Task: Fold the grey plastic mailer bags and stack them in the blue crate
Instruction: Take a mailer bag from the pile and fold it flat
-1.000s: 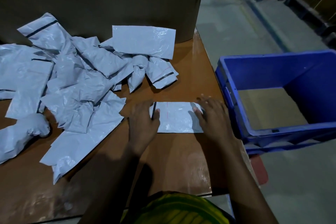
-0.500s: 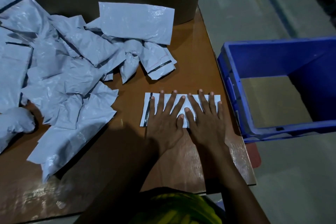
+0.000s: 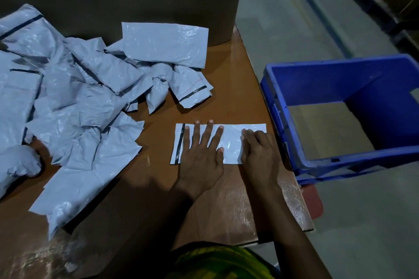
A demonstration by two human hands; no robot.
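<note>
Head view: looked down on a brown bench. Found one folded grey mailer bag lying flat close to the bench's right edge. Saw the left hand pressing it down, fingers straight and spread, gripping nothing. Saw the right hand on the bag's right end, fingers bent (pinching or merely pressing, could not tell). Noted the blue crate just beyond the right edge and loose bags heaped toward the left. Judged it best to anchor with the left palm, bring the right end over square, then crease firmly.
</note>
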